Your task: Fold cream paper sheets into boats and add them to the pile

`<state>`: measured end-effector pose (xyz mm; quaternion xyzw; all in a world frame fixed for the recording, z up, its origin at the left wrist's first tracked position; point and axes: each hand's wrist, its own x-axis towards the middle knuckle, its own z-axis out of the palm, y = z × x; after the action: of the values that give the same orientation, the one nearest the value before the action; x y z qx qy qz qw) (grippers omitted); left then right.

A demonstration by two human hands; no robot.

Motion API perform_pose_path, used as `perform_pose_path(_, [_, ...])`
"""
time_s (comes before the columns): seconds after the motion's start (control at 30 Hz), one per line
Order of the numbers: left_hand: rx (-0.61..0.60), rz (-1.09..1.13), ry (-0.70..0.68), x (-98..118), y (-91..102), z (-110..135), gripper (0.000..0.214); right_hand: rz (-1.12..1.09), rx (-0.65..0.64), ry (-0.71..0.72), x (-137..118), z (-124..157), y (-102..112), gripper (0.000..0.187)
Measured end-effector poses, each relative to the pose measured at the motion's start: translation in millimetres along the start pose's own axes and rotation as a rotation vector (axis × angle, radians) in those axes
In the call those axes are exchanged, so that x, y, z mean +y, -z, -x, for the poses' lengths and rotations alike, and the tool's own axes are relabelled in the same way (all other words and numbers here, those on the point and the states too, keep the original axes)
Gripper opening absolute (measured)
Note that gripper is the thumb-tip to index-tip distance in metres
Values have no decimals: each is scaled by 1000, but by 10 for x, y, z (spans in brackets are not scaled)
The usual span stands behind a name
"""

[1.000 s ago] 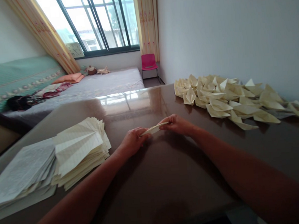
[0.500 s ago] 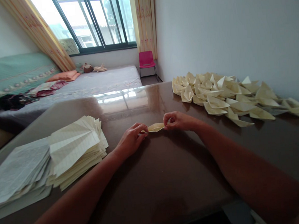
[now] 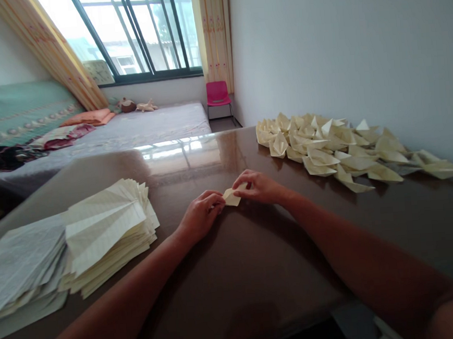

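Observation:
Between my hands, just above the table's middle, is a small folded paper boat (image 3: pixel 232 199) in cream paper. My left hand (image 3: pixel 203 211) pinches its left end between thumb and fingers. My right hand (image 3: pixel 257 187) grips its upper right part, with the thumb in front and the fingers over the back. The fingers cover much of the boat's right side. To the right lies a heap of finished paper boats (image 3: pixel 319 152) of the same cream colour, apart from my right hand.
On the left of the glossy brown table (image 3: pixel 227 284) lie a stack of creased cream sheets (image 3: pixel 108 228) and a stack of greyish-white paper (image 3: pixel 24 263). A bed (image 3: pixel 160 123) and a pink chair (image 3: pixel 218 94) stand beyond. A white wall (image 3: pixel 338 46) runs along the right.
My right hand has moved closer to my left and shifted its hold from the boat's right tip onto its body. The boat is tilted differently. The whole view has shifted slightly.

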<state>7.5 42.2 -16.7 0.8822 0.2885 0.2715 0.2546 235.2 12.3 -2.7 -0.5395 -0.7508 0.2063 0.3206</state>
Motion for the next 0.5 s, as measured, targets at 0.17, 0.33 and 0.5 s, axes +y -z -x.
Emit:
perform_pose_path(0.17, [-4,-30,-54,-64,21,-3,21,252,89,83,12,-32,-129,12])
perform_pose_path(0.33, [58,168,42,-158,-10,-62,37,315,171,-23,42,-57,-110,10])
perform_pose_path(0.5, [114,260,170,-203,-15,-120,57,311,376,-169,95,-105,10,17])
